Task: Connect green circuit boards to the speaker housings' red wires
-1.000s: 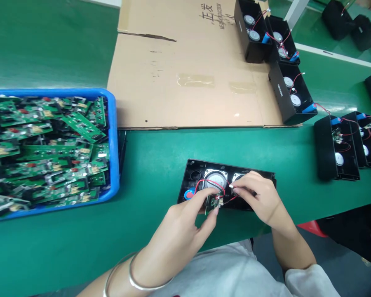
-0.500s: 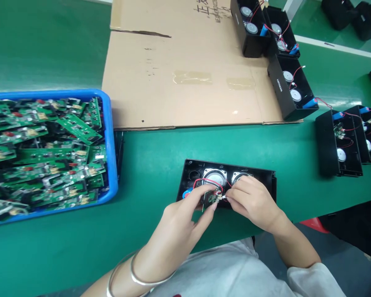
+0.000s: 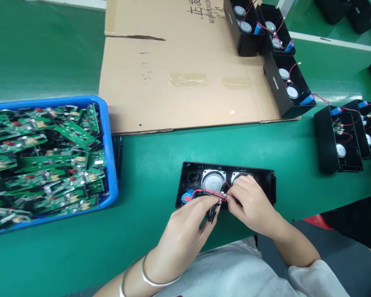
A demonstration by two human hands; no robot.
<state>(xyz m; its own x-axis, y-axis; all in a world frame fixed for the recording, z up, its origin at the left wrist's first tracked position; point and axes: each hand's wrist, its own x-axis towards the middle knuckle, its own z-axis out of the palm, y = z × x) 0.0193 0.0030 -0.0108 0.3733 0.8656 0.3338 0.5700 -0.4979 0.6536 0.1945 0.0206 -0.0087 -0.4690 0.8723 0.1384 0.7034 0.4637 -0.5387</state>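
A black speaker housing [image 3: 266, 185] lies open side up on the green table, with two round speakers inside. The left speaker [image 3: 213, 181] shows fully; the other is partly behind my right hand [image 3: 250, 204]. My left hand [image 3: 191, 222] pinches a small circuit board [image 3: 212, 213], dark from this angle, over the housing's near edge. Red and black wires [image 3: 208, 192] run from a blue battery [image 3: 188, 196] to the board. The fingers of my right hand are closed on the wire end beside the board; its plug is mostly hidden.
At left stands a blue bin [image 3: 113, 173] heaped with green circuit boards [image 3: 77, 134]. A cardboard sheet [image 3: 188, 103] covers the table beyond. Further speaker housings [image 3: 272, 88] with batteries and loose wires stand at the back right, and others [image 3: 324, 140] at the right.
My left hand has turned the board, so its green face with components no longer shows. The wires now lie lower, across the board's top, and the blue battery is more exposed.
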